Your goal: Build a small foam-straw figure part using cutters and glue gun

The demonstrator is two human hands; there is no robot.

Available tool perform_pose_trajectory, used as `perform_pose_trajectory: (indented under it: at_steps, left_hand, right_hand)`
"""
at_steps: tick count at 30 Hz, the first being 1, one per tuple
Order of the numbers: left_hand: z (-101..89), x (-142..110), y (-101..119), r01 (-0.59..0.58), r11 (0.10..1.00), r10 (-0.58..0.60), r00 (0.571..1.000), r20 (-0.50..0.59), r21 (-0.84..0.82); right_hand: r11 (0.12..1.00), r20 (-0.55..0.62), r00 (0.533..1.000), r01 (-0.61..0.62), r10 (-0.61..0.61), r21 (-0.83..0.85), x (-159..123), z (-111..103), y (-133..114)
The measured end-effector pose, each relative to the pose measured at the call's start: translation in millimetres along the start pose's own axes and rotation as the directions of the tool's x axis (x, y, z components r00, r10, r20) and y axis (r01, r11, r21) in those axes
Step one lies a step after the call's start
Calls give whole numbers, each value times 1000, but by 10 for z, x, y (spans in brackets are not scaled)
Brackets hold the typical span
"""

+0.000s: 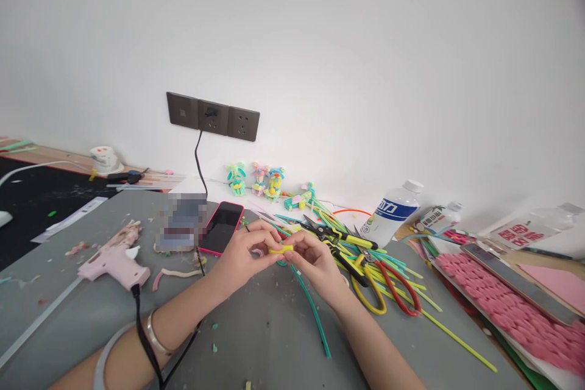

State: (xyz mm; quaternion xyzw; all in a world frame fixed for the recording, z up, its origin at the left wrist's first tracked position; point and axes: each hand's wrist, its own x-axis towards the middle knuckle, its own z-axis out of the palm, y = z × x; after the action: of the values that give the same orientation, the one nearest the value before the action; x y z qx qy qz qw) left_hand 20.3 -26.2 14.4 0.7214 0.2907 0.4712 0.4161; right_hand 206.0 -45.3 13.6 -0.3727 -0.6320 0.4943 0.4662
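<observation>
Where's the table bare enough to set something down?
Mainly the grey tabletop between your right forearm and the long yellow-green stem. Also left, between glue gun, left forearm and pale strip. Crowded: beyond your right hand, with pliers and piled stems.

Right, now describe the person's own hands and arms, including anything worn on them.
Both are bare, with no gloves or sleeves in view. The left arm wears a silver-coloured bangle and, further up, a wider pale band. A finger of the left hand has a thin dark band, perhaps a ring. The right hand shows no jewellery.
</observation>
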Motion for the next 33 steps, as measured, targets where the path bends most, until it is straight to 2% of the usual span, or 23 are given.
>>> perform_pose_trajectory:
  at_steps: [4,8,13,16,24,29,33]
  left_hand:
    - [8,10,9,18,1000,-18,1000,8,19]
    - [30,4,4,97,990,-98,995,-5,-100]
    - [43,5,0,176,969,-178,984,7,-172]
    - [37,16,7,179,974,-179,984,16,-141]
    - [15,23,45,162,983,-163,986,-11,-90]
    - [17,18,29,183,982,-181,982,60,-37]
    - [15,9,0,185,982,-189,976,104,44]
  right_hand:
    - [998,-45,998,34,-37,-52,4,-17,66]
    - [992,-102,989,97,-105,-75,22,-61,107]
    - [988,-76,986,141,-146,-70,40,-67,66]
    - [984,-46,986,155,-160,-93,34,-50,49]
    - [995,-28,997,74,-76,-72,8,-50,45]
    - [990,-84,994,66,-77,-128,19,-60,38]
    - [989,-75,996,37,-48,-142,25,-52,30]
